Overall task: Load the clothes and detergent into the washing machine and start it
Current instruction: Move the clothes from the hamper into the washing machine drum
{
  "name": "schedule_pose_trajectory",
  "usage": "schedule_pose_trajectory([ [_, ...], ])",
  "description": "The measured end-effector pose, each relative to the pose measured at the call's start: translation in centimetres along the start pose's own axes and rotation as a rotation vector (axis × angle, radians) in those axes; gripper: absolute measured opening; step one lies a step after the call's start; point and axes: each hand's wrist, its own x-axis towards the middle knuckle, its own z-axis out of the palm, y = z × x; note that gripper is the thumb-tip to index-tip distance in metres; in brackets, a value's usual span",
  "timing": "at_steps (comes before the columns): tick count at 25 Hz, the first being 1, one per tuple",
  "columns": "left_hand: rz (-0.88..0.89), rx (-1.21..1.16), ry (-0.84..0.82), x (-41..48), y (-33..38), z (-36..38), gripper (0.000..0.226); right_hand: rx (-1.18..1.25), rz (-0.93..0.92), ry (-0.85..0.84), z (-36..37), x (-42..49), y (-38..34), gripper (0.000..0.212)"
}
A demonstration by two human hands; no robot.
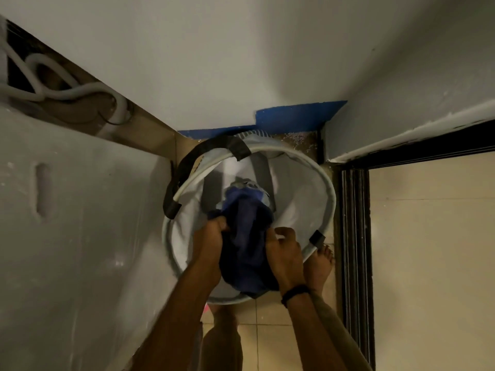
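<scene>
A round white laundry basket with black handles stands on the floor below me, in a corner. A bundle of dark blue clothes fills its middle, partly lifted toward me. My left hand grips the bundle's left edge with curled fingers. My right hand holds its right side, thumb over the cloth; a black band sits on that wrist. A bit of lighter striped cloth shows behind the bundle. The washing machine is the white body along the left.
Grey hoses coil behind the machine at upper left. White walls meet behind the basket, with a blue strip at the floor. A dark sliding-door track runs on the right. My bare feet stand on beige tiles by the basket.
</scene>
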Motion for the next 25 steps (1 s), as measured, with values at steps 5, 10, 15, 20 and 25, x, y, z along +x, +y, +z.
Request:
schedule_pose_trajectory([
  [5,-0.072,0.216,-0.431,-2.9,2.6,-5.0,0.021,0.862,0.292,-0.559,-1.4,-0.1,-3.4,0.050],
  [10,0.169,0.351,-0.289,-2.7,1.5,-7.6,0.045,0.586,0.231,-0.596,-2.4,-1.3,-5.0,0.036],
  [15,0.141,0.366,-0.285,-4.5,2.9,-9.3,0.061,0.489,0.169,-0.433,-3.5,-5.0,-6.5,0.052],
  [20,0.060,0.307,-0.346,-8.6,5.8,-12.8,0.059,0.363,0.070,-0.256,-4.6,-12.5,-9.7,0.036],
  [25,0.034,0.230,-0.461,-14.1,10.4,-18.8,0.063,0.537,-0.007,-0.168,-7.3,-22.9,-12.9,0.035],
])
